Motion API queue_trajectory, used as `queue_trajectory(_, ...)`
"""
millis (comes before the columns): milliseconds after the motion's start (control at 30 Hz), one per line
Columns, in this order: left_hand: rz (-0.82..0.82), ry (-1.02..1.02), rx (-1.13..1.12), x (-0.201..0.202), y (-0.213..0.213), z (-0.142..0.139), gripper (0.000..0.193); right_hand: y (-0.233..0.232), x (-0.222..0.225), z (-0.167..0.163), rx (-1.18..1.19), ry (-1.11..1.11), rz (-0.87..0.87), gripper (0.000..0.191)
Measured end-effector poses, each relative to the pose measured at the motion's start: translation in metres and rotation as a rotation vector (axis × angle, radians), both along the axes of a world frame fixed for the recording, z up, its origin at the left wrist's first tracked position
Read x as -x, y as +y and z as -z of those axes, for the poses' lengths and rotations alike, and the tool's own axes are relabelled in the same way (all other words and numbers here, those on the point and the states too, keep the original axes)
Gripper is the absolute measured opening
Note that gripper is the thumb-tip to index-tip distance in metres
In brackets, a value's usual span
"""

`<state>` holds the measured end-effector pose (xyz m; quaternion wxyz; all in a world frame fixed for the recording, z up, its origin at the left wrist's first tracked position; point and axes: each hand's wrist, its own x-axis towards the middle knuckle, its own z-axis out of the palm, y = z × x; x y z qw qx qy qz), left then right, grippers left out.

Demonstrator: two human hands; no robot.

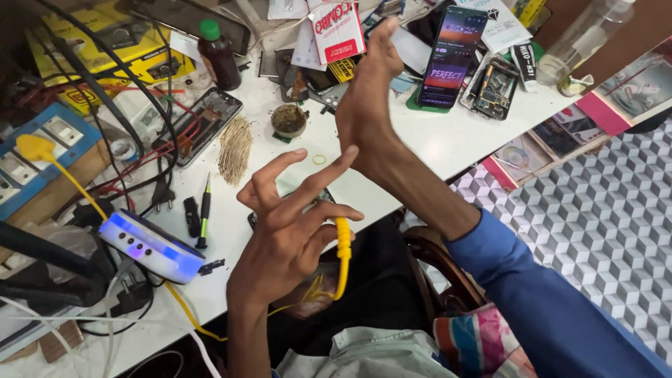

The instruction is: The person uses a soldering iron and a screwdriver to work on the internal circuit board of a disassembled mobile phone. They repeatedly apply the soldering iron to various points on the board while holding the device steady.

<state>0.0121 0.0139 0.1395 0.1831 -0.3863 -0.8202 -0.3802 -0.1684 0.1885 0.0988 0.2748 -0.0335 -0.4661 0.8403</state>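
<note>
Over my lap, at the near edge of the white bench [434,140], a yellow cable [342,255] hangs from my left hand [290,231]. Thumb and 1 curled finger pinch its ribbed end; the other fingers splay wide above it. My right hand [367,98] is raised over the bench, flat and open, fingers together, holding nothing. Just beyond it a lit phone [451,56] leans upright beside an opened phone [493,85]. Left of that hand sit a small round pot [288,120] and a brush [234,148], with a brown bottle [217,56] farther back. A screwdriver [204,213] lies near a white box [150,246] with glowing blue lights.
</note>
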Motion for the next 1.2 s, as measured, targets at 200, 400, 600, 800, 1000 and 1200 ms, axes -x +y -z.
queue_trajectory(200,0.036,-0.036,-0.010,0.005,0.011,0.002,0.013,0.005,0.024,0.023,-0.090,0.117,0.092,0.053)
queue_trajectory(400,0.019,-0.022,0.019,0.008,0.003,0.004,0.018,0.013,-0.006,0.007,0.009,-0.125,-0.015,0.053)
queue_trajectory(600,-0.070,-0.024,-0.044,0.011,-0.002,0.002,0.028,0.037,-0.061,-0.025,-0.195,0.042,-0.359,0.041)
queue_trajectory(800,-0.117,0.018,-0.174,0.020,-0.005,0.009,0.023,0.071,-0.084,-0.002,-0.551,0.230,-0.222,0.021)
queue_trajectory(1000,-0.168,0.090,-0.330,0.022,-0.008,0.020,0.011,0.093,-0.108,0.044,-0.901,0.180,-0.124,0.017)
queue_trajectory(1200,-0.151,-0.016,-0.411,0.019,-0.007,0.014,0.017,0.105,-0.136,0.056,-1.503,0.085,0.127,0.023)
